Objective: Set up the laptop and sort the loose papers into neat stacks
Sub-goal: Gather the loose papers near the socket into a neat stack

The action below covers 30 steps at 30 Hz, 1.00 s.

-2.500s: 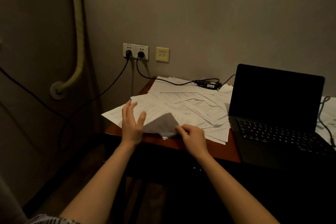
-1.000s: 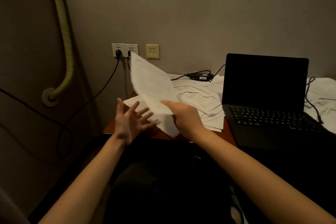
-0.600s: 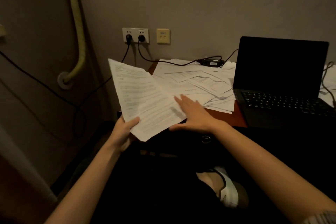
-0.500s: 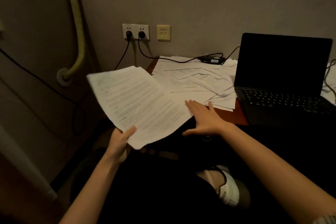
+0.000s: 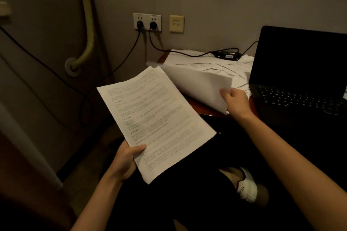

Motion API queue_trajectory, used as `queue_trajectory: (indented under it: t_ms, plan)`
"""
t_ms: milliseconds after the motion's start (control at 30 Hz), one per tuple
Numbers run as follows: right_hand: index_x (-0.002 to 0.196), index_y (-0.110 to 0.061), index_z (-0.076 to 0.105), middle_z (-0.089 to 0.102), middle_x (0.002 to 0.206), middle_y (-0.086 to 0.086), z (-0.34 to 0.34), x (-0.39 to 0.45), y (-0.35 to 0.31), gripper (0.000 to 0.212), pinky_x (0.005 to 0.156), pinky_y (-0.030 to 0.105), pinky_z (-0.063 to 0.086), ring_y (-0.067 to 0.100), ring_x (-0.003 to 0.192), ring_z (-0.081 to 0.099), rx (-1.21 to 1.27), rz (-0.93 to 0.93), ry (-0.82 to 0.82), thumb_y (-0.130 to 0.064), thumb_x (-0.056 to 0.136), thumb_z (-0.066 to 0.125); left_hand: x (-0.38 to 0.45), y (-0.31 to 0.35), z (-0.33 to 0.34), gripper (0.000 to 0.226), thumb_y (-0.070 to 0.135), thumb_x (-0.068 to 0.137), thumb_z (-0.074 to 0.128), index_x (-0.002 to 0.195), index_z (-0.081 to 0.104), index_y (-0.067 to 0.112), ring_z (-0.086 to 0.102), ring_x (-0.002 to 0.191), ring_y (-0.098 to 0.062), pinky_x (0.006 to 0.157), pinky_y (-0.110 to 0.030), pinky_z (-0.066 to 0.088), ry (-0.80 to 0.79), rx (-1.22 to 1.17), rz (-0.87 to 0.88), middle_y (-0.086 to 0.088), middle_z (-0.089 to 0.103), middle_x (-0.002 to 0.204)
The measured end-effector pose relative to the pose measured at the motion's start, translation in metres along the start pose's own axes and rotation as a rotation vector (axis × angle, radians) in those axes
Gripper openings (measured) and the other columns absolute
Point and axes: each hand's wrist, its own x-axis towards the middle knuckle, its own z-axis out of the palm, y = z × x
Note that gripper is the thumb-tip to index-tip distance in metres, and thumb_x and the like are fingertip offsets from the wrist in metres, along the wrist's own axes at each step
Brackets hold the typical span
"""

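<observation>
Head view: the left hand (image 5: pixel 125 161) grips a printed sheet (image 5: pixel 155 120) by its lower left corner, thumb curled over the face, holding it tilted in the air in front of the desk (image 5: pixel 199 106) and off its near left edge; the right hand (image 5: pixel 237 101) pinches the near corner of another sheet (image 5: pixel 199 82), blank side up, and lifts it from the loose papers (image 5: pixel 216 63) that cover the desk's left part back to the wall; that pile is fanned and uneven, no neat stack yet in sight. The laptop (image 5: pixel 300 73) stands open at the desk's right side, screen dark, touching or just beside the pile's right edge; a charger (image 5: pixel 228 55) lies on the papers at the back edge, its cable (image 5: pixel 159 47) running to the socket (image 5: pixel 147 21) on the wall; whether it is joined to the laptop I cannot tell. A shoe (image 5: pixel 247 187) shows below, under the desk.

The step in hand looks like gathering: one sheet collected in the left hand, the next being drawn off the pile. The next move calls for carrying the right-hand sheet across onto the held one, squaring the edges so they align, and keeping the lifted corner from dragging its neighbours off the near edge; the thin paper will bend and flap if moved fast.
</observation>
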Motion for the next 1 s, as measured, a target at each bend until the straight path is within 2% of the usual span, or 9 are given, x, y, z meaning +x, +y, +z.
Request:
queue_trajectory:
  t_ms: [100, 233, 333, 433, 567, 733, 833, 867, 1000]
  plan:
    - [0.119, -0.004, 0.057, 0.064, 0.115, 0.012, 0.0, 0.002, -0.005, 0.028, 0.088, 0.043, 0.051, 0.028, 0.1, 0.061, 0.594, 0.313, 0.034, -0.022, 0.099, 0.049, -0.004, 0.004, 0.0, 0.055, -0.012, 0.07, 0.059, 0.115, 0.058, 0.02, 0.064, 0.106, -0.028, 0.087, -0.044, 0.051, -0.027, -0.033, -0.003, -0.007, 0.07, 0.112]
    - [0.117, -0.009, 0.056, 0.067, 0.099, 0.003, -0.006, -0.007, -0.022, 0.023, 0.075, 0.035, 0.055, 0.017, 0.081, 0.066, 1.039, 0.425, 0.017, -0.022, 0.099, 0.048, 0.0, 0.006, 0.017, 0.05, -0.017, 0.083, 0.041, 0.115, 0.057, 0.018, 0.061, 0.11, -0.033, 0.092, -0.051, 0.048, -0.044, -0.045, -0.031, -0.014, 0.065, 0.119]
    - [0.096, -0.017, 0.06, 0.066, 0.094, 0.0, -0.013, -0.03, -0.039, 0.013, 0.082, 0.036, 0.055, 0.017, 0.085, 0.064, 0.818, 0.148, 0.112, -0.02, 0.099, 0.047, 0.001, 0.007, 0.037, 0.05, -0.018, 0.085, 0.037, 0.113, 0.056, 0.019, 0.064, 0.101, -0.026, 0.075, -0.037, 0.056, -0.06, -0.027, -0.037, -0.01, 0.065, 0.114]
    - [0.101, -0.023, 0.067, 0.069, 0.091, -0.011, -0.009, -0.07, -0.05, 0.018, 0.072, 0.021, 0.054, 0.005, 0.081, 0.063, 0.321, -0.482, 0.071, -0.018, 0.089, 0.055, 0.003, 0.01, 0.054, 0.046, -0.016, 0.079, 0.048, 0.11, 0.057, 0.017, 0.065, 0.092, -0.024, 0.066, -0.035, 0.057, -0.056, -0.043, -0.045, -0.009, 0.068, 0.104]
    - [0.111, -0.016, 0.07, 0.073, 0.101, 0.0, 0.026, -0.1, -0.019, 0.034, 0.06, 0.029, 0.058, 0.017, 0.086, 0.071, -0.35, -1.04, -0.076, -0.014, 0.077, 0.066, 0.007, 0.011, 0.066, 0.03, 0.023, 0.098, 0.041, 0.116, 0.059, 0.007, 0.067, 0.081, -0.026, 0.073, -0.037, 0.055, 0.001, -0.214, -0.142, -0.012, 0.071, 0.09]
    - [0.106, -0.011, 0.069, 0.073, 0.086, 0.001, 0.049, -0.122, 0.007, 0.049, 0.044, 0.027, 0.055, 0.017, 0.073, 0.071, -0.624, -1.092, -0.211, -0.02, 0.062, 0.087, 0.008, 0.014, 0.068, 0.07, 0.069, 0.083, 0.025, 0.121, 0.056, 0.019, 0.066, 0.103, -0.027, 0.086, -0.039, 0.05, -0.019, -0.264, -0.044, -0.009, 0.069, 0.114]
    - [0.101, -0.013, 0.071, 0.073, 0.085, 0.0, 0.047, -0.124, 0.005, 0.026, 0.044, 0.027, 0.054, 0.017, 0.072, 0.07, -0.64, -1.135, -0.253, -0.031, 0.085, 0.06, 0.01, 0.01, 0.072, 0.045, 0.039, 0.094, 0.046, 0.128, 0.052, 0.01, 0.063, 0.104, -0.032, 0.086, -0.041, 0.051, 0.043, -0.133, -0.082, -0.017, 0.063, 0.122]
    - [0.097, -0.017, 0.072, 0.073, 0.085, -0.001, 0.044, -0.125, 0.003, 0.038, 0.047, 0.028, 0.055, 0.017, 0.073, 0.07, -0.622, -1.12, -0.288, -0.043, 0.091, 0.046, 0.01, 0.01, 0.073, 0.037, 0.02, 0.097, 0.05, 0.131, 0.049, 0.006, 0.062, 0.104, -0.032, 0.085, -0.04, 0.051, 0.1, -0.059, -0.055, -0.019, 0.06, 0.125]
    - [0.111, -0.022, 0.07, 0.07, 0.111, -0.003, 0.026, -0.108, -0.015, 0.059, 0.086, 0.027, 0.047, 0.017, 0.106, 0.062, -0.302, -0.629, -0.13, -0.063, 0.089, 0.033, 0.011, 0.01, 0.067, 0.04, -0.006, 0.094, 0.045, 0.133, 0.045, 0.006, 0.062, 0.105, -0.026, 0.081, -0.032, 0.054, 0.073, 0.061, 0.061, -0.015, 0.059, 0.126]
